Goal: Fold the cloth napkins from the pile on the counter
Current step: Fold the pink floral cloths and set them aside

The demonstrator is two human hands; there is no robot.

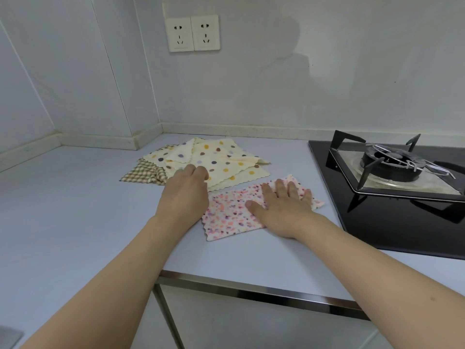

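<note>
A pink speckled napkin point(227, 217), folded into a rectangle, lies on the pale counter point(75, 210) near the hob. My right hand point(279, 207) presses flat on its right half with fingers spread. Behind it sits the pile: cream napkins with coloured dots point(221, 159) over a brown checked napkin point(144, 172). My left hand point(187, 190) reaches onto the near edge of the dotted napkins, its fingers curled down on the cloth; whether it grips the cloth I cannot tell.
A black glass gas hob point(392, 222) with a burner and pan support point(392, 162) lies right of the napkins. Two wall sockets point(193, 34) sit above. The counter's metal front edge point(251, 290) runs below my arms.
</note>
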